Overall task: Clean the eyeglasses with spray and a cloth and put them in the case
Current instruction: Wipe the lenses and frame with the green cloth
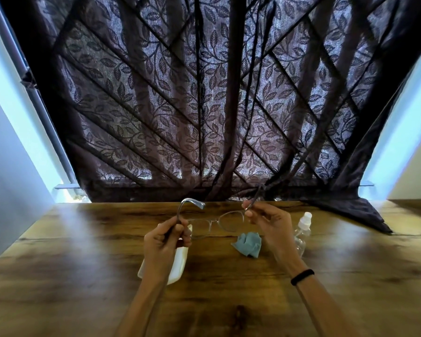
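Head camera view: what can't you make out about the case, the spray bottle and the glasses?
All in the head view.
Case: the left hand and forearm cover most of it; open or closed unclear.
Spray bottle: partly behind the right hand; fill level unreadable.
Eyeglasses: lenses blurred, smudges indiscernible.

The wooden table (83, 276) bears a white case (180, 261), a crumpled blue cloth (248, 244) and a clear spray bottle (303, 227).

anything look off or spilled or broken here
Nothing looks spilled or broken. The eyeglasses are held open by their arms in the left hand and right hand. Only the cloth lies crumpled, and the curtain hem drapes onto the table.
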Demonstrator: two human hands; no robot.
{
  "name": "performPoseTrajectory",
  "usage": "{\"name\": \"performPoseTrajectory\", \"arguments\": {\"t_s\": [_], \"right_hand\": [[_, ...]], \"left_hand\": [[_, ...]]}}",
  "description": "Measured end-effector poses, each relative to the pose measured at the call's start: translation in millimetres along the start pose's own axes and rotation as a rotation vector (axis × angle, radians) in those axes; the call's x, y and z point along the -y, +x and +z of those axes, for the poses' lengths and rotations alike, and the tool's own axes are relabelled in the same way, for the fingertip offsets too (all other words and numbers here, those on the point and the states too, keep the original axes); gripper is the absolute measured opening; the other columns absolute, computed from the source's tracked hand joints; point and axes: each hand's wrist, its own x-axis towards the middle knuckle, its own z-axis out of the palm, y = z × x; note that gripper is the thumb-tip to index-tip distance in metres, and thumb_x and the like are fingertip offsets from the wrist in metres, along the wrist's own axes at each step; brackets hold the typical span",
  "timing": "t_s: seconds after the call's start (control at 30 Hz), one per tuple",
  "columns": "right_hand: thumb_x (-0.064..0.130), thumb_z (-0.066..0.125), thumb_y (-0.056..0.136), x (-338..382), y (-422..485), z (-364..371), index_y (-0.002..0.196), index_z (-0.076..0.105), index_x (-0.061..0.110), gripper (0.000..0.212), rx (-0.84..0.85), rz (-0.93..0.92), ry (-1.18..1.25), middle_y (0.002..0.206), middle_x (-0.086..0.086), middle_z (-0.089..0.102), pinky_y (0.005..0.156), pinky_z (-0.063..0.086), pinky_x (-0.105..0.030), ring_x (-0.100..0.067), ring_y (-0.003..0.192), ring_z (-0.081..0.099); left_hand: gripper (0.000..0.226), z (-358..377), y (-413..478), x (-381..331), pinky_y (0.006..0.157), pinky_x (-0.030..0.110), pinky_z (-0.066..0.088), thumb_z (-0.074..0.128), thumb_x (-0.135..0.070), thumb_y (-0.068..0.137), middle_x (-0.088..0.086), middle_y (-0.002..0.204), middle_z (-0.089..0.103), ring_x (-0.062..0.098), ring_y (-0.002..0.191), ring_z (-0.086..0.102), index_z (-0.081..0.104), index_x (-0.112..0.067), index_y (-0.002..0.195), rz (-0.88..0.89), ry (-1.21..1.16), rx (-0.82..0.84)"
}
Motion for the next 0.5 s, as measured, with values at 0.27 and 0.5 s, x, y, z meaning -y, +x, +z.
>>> {"name": "performPoseTrajectory", "arguments": {"t_s": [0.27, 0.5], "right_hand": [[-0.006, 0.066, 0.074, 10, 1, 3, 0.087, 0.066, 0.022, 0.031, -0.128, -0.221, -0.131, 0.075, 0.015, 0.072, 0.069, 0.052, -0.011, -0.002, 0.076, 0.067], [-0.004, 0.064, 0.075, -2, -1, -3, 0.097, 0.068, 0.003, 0.024, -0.119, -0.519, -0.686, 0.087, -0.006, 0.069, 0.079, 0.047, -0.005, -0.004, 0.084, 0.057]], "left_hand": [[0.034, 5, 7, 10, 0.058, 0.014, 0.052, 0.049, 0.012, 0.084, -0.008, 0.085, 0.067, 0.002, 0.07, 0.063, 0.069, -0.014, 0.091, 0.078, 0.101, -0.046], [0.03, 8, 12, 20, 0.07, 0.01, 0.048, 0.059, 0.008, 0.079, -0.007, 0.086, 0.067, 0.0, 0.083, 0.062, 0.067, -0.018, 0.093, 0.206, 0.326, -0.084]]}}
